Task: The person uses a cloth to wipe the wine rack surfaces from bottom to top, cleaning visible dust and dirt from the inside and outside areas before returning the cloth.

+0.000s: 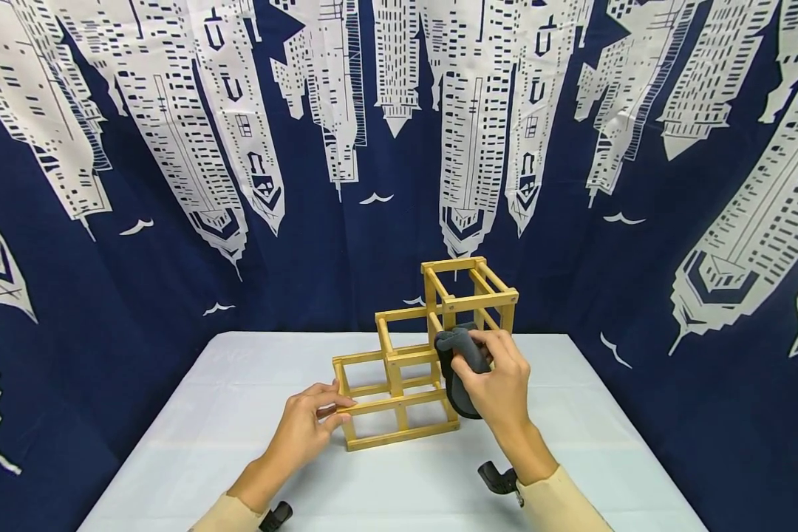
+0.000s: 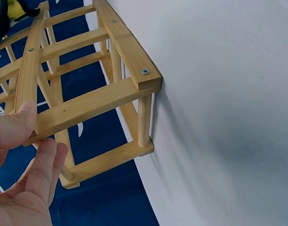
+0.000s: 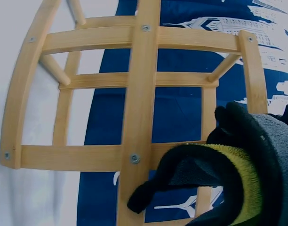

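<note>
Left hand point(image 1: 307, 423) pinches rack point(image 1: 411, 359) at left end; cloth point(image 1: 459, 384) in right hand point(image 1: 503, 380).

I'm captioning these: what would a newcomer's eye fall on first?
Probably the blue backdrop, its white skyline hanging upside down behind the table. Next, the stepped wooden rack: the left hand pinches its low end; the right hand holds a dark cloth by its tall end.

Across the room I saw both forearms point(image 1: 251, 484) angled forward and inward. The left hand point(image 1: 309, 421) pinched lightly, thumb point(image 2: 14, 128) set opposite the fingers point(image 2: 42, 172). The right hand point(image 1: 502, 377) was held higher, its fingers bent toward the thumb in a grip.
</note>
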The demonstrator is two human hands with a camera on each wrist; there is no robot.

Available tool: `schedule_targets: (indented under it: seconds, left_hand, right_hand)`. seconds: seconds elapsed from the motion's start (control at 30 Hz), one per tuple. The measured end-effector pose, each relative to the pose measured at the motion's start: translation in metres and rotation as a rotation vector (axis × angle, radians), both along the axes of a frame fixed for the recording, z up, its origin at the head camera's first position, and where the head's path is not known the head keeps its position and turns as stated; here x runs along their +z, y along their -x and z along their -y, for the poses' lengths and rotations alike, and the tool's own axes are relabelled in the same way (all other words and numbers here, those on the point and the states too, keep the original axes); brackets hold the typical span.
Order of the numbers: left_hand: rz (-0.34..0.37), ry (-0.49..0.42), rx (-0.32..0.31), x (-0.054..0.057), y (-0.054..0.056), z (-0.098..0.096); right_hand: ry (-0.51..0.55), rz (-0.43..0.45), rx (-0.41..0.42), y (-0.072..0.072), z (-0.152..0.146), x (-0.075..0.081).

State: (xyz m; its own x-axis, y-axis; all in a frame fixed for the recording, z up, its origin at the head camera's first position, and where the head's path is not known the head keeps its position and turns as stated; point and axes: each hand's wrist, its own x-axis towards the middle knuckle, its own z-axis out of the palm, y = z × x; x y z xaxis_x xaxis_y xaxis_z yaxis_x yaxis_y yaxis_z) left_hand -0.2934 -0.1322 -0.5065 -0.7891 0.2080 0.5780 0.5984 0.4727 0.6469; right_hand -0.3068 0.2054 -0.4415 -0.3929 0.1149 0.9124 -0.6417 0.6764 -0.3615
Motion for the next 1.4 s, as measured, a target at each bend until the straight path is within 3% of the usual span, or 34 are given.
schedule_targets:
  seconds: [0.13, 0.23, 0.37, 0.63, 0.97, 1.17, 1.4]
  left_hand:
    - [-0.016, 0.007, 0.006, -0.002, 0.000, 0.001]
    - [0.014, 0.008, 0.015, -0.004, -0.001, 0.001]
    - [0.059, 0.010, 0.025, -0.003, -0.001, -0.001]
    - [0.061, 0.039, 0.035, 0.001, -0.001, -0.002]
    - [0.035, 0.046, 0.029, 0.003, -0.001, -0.001]
    - [-0.008, 0.047, 0.017, 0.002, -0.001, -0.001]
    - [0.034, 0.049, 0.029, 0.003, 0.001, -0.001]
  right_hand:
    - [-0.007, 0.009, 0.007, 0.000, -0.002, -0.004]
    - [0.009, 0.014, 0.010, -0.001, -0.006, -0.005]
    - [0.087, -0.036, -0.033, -0.003, -0.020, -0.007]
    - [0.257, -0.118, -0.138, -0.003, -0.048, -0.013]
    - [0.296, -0.108, -0.132, -0.015, -0.030, 0.010]
    - [0.304, -0.154, -0.119, 0.004, -0.042, 0.015]
    - [0.253, -0.126, -0.108, 0.016, -0.058, 0.012]
